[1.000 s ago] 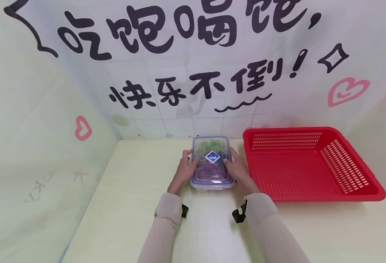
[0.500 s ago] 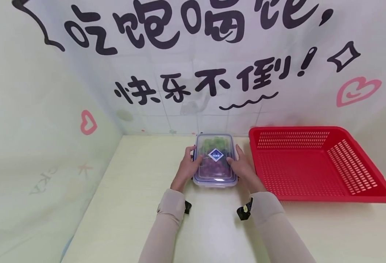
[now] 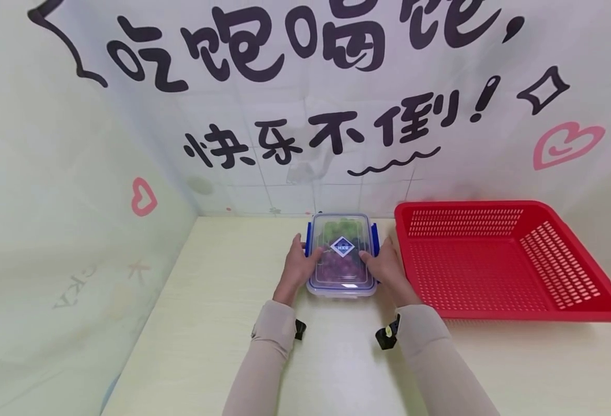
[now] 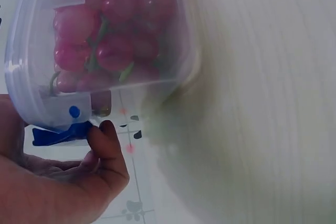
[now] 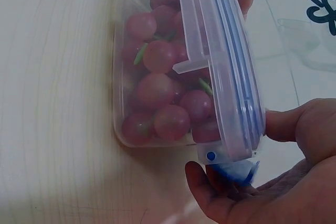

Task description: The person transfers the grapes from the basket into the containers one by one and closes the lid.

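Observation:
A clear plastic food container (image 3: 343, 271) with a blue-edged lid lies on the table, grapes (image 4: 115, 51) visible through its walls. Reddish ones fill the near end, green ones the far end. Blue side latches stick out along both long sides. My left hand (image 3: 299, 267) grips the left side, thumb on the lid, with curled fingers at the left latch (image 4: 62, 134). On the opposite side, my right hand (image 3: 386, 267) holds the container likewise. Its thumb presses the lid edge and its curled fingers are at the right latch (image 5: 237, 172).
A red perforated plastic basket (image 3: 472, 271) stands close to the right of my right hand. Behind the container rises a wall sheet (image 3: 222, 196) with black lettering. The pale table (image 3: 222, 323) extends to the left and in front.
The blue side latches have swung outward on both sides and now show beside the lid. Both hands stay at the container's sides. The head view has shifted slightly.

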`<state>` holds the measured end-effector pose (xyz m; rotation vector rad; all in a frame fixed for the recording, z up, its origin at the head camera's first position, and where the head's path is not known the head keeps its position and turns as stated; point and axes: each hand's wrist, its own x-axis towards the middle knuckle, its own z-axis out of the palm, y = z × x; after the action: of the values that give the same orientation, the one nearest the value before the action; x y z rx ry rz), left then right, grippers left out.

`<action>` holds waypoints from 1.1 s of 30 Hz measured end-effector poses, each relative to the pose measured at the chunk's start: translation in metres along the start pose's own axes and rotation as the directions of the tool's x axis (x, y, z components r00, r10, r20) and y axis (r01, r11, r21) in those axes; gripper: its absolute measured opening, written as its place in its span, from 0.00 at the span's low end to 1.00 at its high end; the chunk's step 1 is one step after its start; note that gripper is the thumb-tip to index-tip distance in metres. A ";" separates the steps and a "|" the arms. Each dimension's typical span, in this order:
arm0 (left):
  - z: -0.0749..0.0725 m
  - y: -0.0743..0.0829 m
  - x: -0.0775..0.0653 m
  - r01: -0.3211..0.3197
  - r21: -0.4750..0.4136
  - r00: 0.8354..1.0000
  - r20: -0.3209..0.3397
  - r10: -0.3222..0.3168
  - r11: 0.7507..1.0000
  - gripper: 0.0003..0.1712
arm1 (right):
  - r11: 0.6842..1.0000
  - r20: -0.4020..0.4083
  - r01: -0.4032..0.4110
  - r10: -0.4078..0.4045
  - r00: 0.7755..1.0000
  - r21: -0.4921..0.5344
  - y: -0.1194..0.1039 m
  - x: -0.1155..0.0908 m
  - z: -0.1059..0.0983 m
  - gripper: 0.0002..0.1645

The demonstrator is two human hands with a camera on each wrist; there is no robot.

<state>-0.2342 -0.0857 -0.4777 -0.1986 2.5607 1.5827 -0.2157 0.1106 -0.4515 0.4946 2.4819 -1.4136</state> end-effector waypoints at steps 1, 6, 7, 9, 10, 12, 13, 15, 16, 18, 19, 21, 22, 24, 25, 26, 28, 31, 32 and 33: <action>0.000 0.000 0.000 -0.004 0.004 1.000 0.007 0.004 1.000 0.42 | 1.000 0.003 0.003 -0.003 1.000 0.000 -0.001 0.000 0.000 0.45; 0.001 -0.001 -0.002 -0.040 -0.004 0.999 0.015 0.040 0.999 0.31 | 0.997 0.034 0.062 -0.063 0.997 0.035 -0.001 -0.003 0.004 0.37; 0.001 -0.001 -0.003 -0.049 -0.006 0.999 0.012 0.049 0.999 0.31 | 0.997 0.034 0.074 -0.075 0.997 0.038 -0.001 -0.003 0.005 0.37; 0.001 -0.001 -0.004 -0.059 -0.014 0.998 0.007 0.059 0.998 0.29 | 0.994 0.031 0.103 -0.105 0.994 0.039 0.000 -0.003 0.007 0.37; 0.001 -0.001 -0.005 -0.064 -0.012 0.998 0.003 0.064 0.998 0.29 | 0.993 0.028 0.115 -0.116 0.993 0.032 0.000 -0.003 0.008 0.36; 0.001 -0.001 -0.005 -0.071 -0.007 0.997 -0.005 0.071 0.997 0.28 | 0.991 0.019 0.135 -0.136 0.991 0.016 0.000 -0.002 0.010 0.36; 0.001 0.000 -0.005 -0.074 0.001 0.997 -0.012 0.074 0.997 0.28 | 0.989 0.014 0.146 -0.146 0.989 0.007 0.000 -0.002 0.011 0.36; 0.001 0.000 -0.006 -0.094 0.038 0.995 -0.022 0.095 0.995 0.29 | 0.985 0.002 0.170 -0.170 0.985 -0.008 -0.001 -0.001 0.012 0.35; 0.002 0.001 -0.006 -0.100 0.056 0.994 -0.026 0.102 0.993 0.30 | 0.985 -0.003 0.175 -0.175 0.985 -0.010 -0.001 -0.001 0.012 0.35; 0.002 0.002 -0.006 -0.121 0.097 0.992 -0.034 0.125 0.988 0.31 | 0.981 -0.017 0.192 -0.192 0.981 -0.009 -0.002 -0.001 0.013 0.34; 0.002 0.003 -0.006 -0.127 0.113 0.991 -0.035 0.131 0.986 0.32 | 0.980 -0.023 0.197 -0.197 0.980 -0.004 -0.003 -0.001 0.013 0.34; 0.002 0.003 -0.006 -0.131 0.134 0.990 -0.037 0.137 0.982 0.33 | 0.980 -0.030 0.198 -0.198 0.980 -0.005 -0.003 -0.001 0.013 0.34; 0.001 0.002 -0.005 -0.127 0.136 0.990 -0.036 0.133 0.982 0.33 | 0.981 -0.028 0.194 -0.194 0.981 0.002 -0.003 -0.001 0.013 0.34; 0.001 0.001 -0.005 -0.120 0.137 0.992 -0.029 0.125 0.983 0.34 | 0.982 -0.021 0.190 -0.190 0.982 0.007 -0.003 -0.002 0.014 0.35; 0.000 0.001 -0.006 -0.113 0.136 0.993 -0.024 0.118 0.984 0.35 | 0.983 -0.017 0.185 -0.185 0.983 0.006 -0.003 -0.002 0.014 0.36; 0.000 0.000 -0.006 -0.110 0.137 0.993 -0.019 0.114 0.984 0.35 | 0.983 -0.013 0.184 -0.184 0.983 0.003 -0.003 -0.002 0.014 0.36; -0.001 -0.001 -0.006 -0.104 0.140 0.994 -0.008 0.106 0.985 0.36 | 0.983 -0.007 0.184 -0.184 0.983 0.005 -0.002 -0.002 0.015 0.36; -0.001 -0.002 -0.006 -0.096 0.145 0.995 0.007 0.096 0.985 0.37 | 0.983 -0.009 0.186 -0.186 0.982 -0.002 -0.001 -0.001 0.015 0.35; -0.001 -0.002 -0.005 -0.092 0.146 0.996 0.012 0.092 0.985 0.37 | 0.982 -0.010 0.189 -0.189 0.982 -0.001 -0.001 -0.001 0.015 0.35; -0.001 -0.001 -0.005 -0.091 0.149 0.996 0.016 0.089 0.985 0.38 | 0.982 -0.012 0.191 -0.191 0.982 -0.003 -0.001 0.000 0.015 0.34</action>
<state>-0.2295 -0.0871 -0.4777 -0.0610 2.7020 1.4071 -0.2154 0.0967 -0.4580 0.2712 2.5991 -1.4802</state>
